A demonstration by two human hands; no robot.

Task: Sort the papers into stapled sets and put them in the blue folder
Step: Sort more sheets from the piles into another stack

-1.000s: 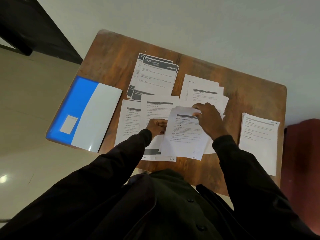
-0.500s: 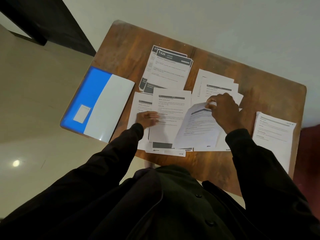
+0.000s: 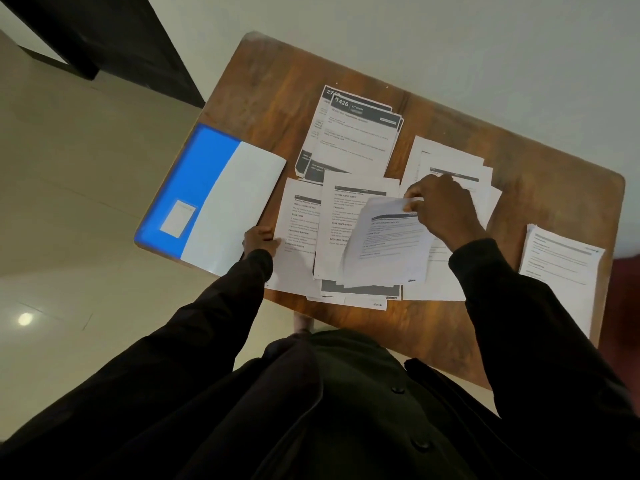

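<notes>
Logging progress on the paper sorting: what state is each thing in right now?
blue folder: lying flat, left of the papers.
lifted sheet: curled up, top edge pinched.
right hand: pinches the lifted sheet.
left hand: at the left sheet's edge; grip unclear.
1426 pile: flat, fanned.
right pile: flat, apart from the rest.

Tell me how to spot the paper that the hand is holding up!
Look at the wooden table, at the papers spread right of the blue folder. Near the middle, the right hand pinches the top edge of one sheet. It alone curls up off the pile, while the others lie flat.
</notes>
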